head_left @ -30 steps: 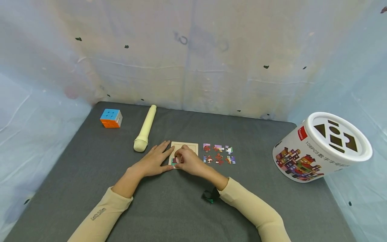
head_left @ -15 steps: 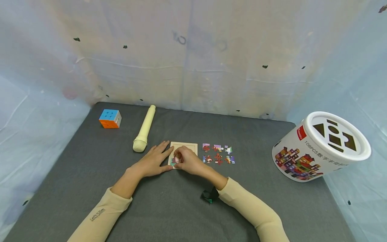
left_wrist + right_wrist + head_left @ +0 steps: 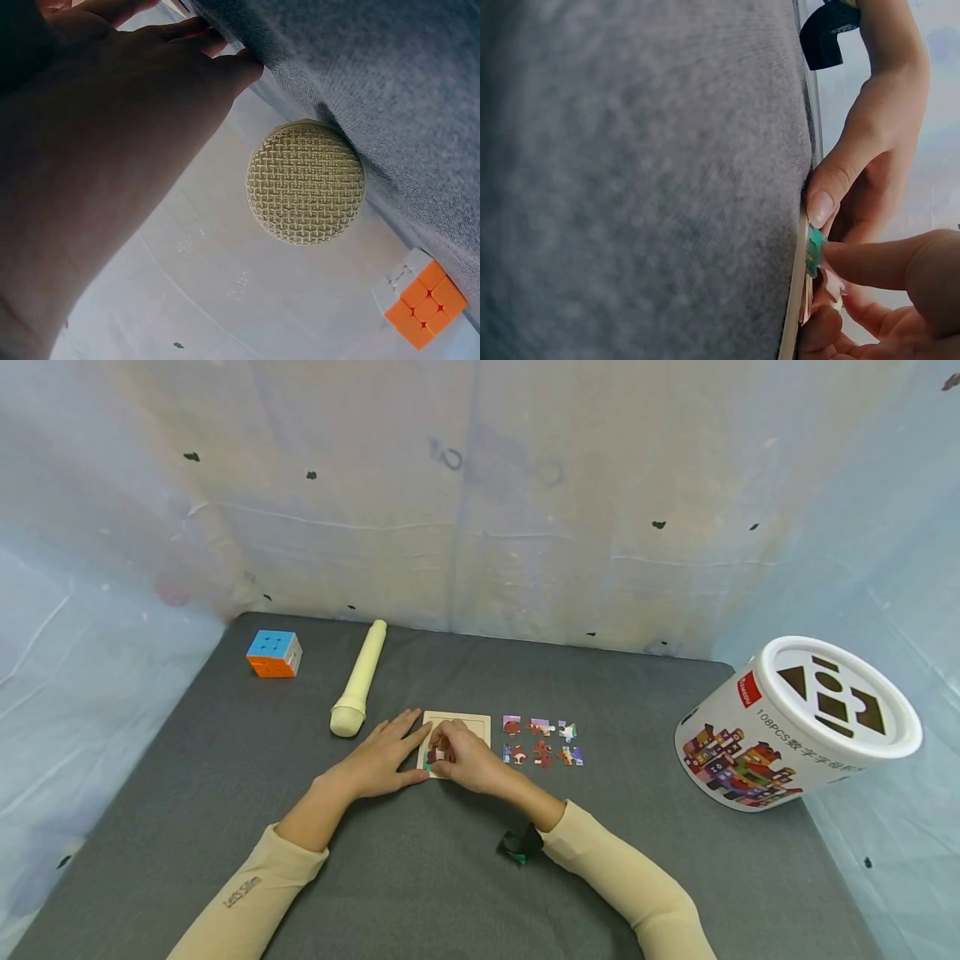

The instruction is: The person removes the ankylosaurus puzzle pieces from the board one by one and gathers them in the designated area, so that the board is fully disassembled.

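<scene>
A small wooden puzzle frame [image 3: 480, 723] lies flat on the grey cloth. My left hand [image 3: 384, 760] rests with spread fingers at its left edge, the thumb at the lower left corner. Over the frame's lower left part, my right hand [image 3: 468, 760] pinches a small puzzle piece [image 3: 831, 285] between thumb and fingers. Beside the fingertips a green piece [image 3: 814, 251] lies in the frame's corner. Right of the frame, several loose puzzle pieces [image 3: 542, 727] lie in two rows. The right fingers partly hide the frame's inside.
Behind my left hand lies a pale yellow microphone-shaped object [image 3: 360, 681], with a puzzle cube [image 3: 273, 654] farther left. A large white tub [image 3: 787, 735] with a shape-sorter lid stands at the right. A hanging plastic sheet [image 3: 480, 527] borders the table's far side.
The right hand's fingers have shifted slightly over the frame's lower left, and the pinched piece looks tilted differently. The left hand stays at the frame's edge.
</scene>
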Demonstrator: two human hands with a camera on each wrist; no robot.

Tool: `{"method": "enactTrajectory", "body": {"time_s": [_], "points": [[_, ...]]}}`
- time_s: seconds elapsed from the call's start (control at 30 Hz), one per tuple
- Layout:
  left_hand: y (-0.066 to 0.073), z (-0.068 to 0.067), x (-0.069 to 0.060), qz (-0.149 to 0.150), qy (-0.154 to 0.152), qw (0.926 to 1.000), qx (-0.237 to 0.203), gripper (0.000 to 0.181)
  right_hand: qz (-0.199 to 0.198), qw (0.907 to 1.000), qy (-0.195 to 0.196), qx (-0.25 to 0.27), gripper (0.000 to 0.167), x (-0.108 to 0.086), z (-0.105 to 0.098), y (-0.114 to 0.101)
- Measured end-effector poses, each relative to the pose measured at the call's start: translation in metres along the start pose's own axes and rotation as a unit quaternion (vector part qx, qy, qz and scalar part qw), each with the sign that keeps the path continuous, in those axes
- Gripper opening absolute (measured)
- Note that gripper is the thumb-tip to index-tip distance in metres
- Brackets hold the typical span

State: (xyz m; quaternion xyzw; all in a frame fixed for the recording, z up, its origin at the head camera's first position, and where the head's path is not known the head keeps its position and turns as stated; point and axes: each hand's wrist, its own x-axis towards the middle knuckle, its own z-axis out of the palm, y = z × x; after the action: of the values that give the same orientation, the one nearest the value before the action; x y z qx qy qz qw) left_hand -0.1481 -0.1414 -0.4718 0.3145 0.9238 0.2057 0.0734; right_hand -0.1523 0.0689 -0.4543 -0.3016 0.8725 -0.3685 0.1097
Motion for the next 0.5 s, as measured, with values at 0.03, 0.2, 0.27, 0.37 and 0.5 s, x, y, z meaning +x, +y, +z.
{"method": "enactTrajectory", "body": {"time_s": [0.03, 0.2, 0.27, 0.37, 0.5], "points": [[0.0001, -0.0001, -0.0001, 0.0, 0.0, 1.0, 0.0, 0.077, 0.0, 1.0, 0.0, 0.006, 0.02, -0.0001, 0.0001, 0.0003], [0.0007, -0.0003, -0.0002, 0.001, 0.002, 1.0, -0.002, 0.078, 0.016, 0.9994, -0.001, 0.032, 0.01, -0.0011, 0.0011, 0.0008], [0.0007, 0.0001, 0.0001, 0.001, 0.003, 1.0, 0.0, 0.078, 0.025, 0.9991, -0.002, 0.034, 0.009, -0.0012, 0.0016, 0.001], [0.0009, 0.0005, 0.0005, 0.003, 0.004, 1.0, 0.003, 0.079, 0.034, 0.9987, 0.0, 0.037, 0.008, -0.0008, 0.0022, 0.0024], [0.0006, 0.0003, 0.0004, 0.003, 0.006, 1.0, 0.005, 0.079, 0.039, 0.9975, -0.001, 0.059, 0.007, 0.0001, 0.0027, 0.005]]}}
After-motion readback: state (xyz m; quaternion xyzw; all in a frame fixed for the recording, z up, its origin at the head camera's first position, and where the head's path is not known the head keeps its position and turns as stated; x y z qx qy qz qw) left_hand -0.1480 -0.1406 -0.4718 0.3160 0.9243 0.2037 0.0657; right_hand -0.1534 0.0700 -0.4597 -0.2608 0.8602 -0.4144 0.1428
